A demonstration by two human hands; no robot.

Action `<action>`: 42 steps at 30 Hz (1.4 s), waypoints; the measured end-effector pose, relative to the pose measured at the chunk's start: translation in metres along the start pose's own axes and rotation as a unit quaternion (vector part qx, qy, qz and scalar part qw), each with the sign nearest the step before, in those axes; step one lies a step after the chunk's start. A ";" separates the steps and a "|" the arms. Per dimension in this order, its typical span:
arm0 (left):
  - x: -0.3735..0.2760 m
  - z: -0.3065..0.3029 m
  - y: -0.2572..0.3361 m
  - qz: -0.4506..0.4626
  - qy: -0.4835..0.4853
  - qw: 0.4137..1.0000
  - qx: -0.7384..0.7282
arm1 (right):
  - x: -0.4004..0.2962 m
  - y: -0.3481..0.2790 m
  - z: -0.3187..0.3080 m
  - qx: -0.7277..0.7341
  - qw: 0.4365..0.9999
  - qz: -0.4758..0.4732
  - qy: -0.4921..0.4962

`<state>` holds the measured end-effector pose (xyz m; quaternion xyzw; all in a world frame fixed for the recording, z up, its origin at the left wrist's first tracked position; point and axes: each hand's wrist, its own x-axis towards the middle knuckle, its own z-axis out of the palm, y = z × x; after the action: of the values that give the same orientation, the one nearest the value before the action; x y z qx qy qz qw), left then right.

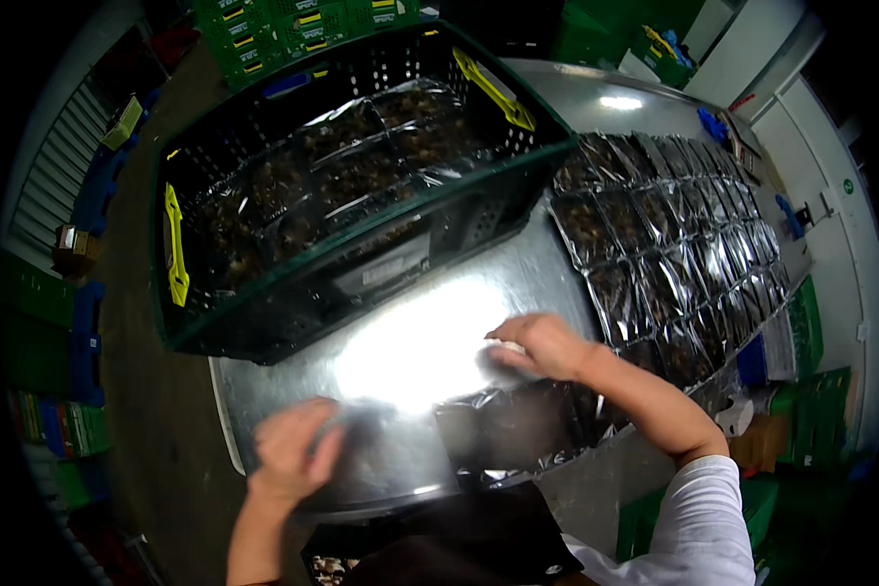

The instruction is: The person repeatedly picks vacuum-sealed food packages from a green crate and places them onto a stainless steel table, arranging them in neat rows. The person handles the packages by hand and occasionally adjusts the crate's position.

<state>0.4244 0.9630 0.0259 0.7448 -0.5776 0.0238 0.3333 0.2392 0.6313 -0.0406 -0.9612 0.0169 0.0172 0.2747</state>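
My left hand [293, 448], blurred, hovers over the left part of the steel table [388, 447], thumb apart from the fingers and nothing visible in its grasp. Over the bright reflection to the right is my right hand [546, 344], its fingers bent; whether it holds something small is unclear. Just below that hand, film-wrapped dark packs [531, 425] lie near the front edge. Farther off stands a large dark green crate [351, 286] with yellow handles. Inside it, several film-covered packs [359, 172] with brownish contents lie in rows.
Rows of similar shiny wrapped packs [674, 256] cover the table's right side. Green crates [300, 29] are stacked behind the table. A dark box [329, 568] with pale brown pieces shows at the bottom edge, close to my body. A white door [828, 212] is on the right.
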 end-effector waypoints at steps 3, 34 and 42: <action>0.052 -0.060 -0.037 0.067 0.147 0.985 0.058 | 0.066 -0.025 -0.080 -0.037 0.958 -0.108 0.263; 0.101 -0.075 -0.109 -0.116 -0.031 0.984 0.132 | 0.382 0.118 -0.108 -0.270 0.959 -0.033 -0.078; 0.102 -0.072 -0.105 -0.114 -0.017 0.982 0.151 | 0.387 0.141 -0.108 -0.311 0.934 -0.018 -0.173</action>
<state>0.5754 0.9259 0.0755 0.8478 -0.4843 0.0596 0.2077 0.6227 0.4454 -0.0402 -0.9808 -0.0547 0.1829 -0.0392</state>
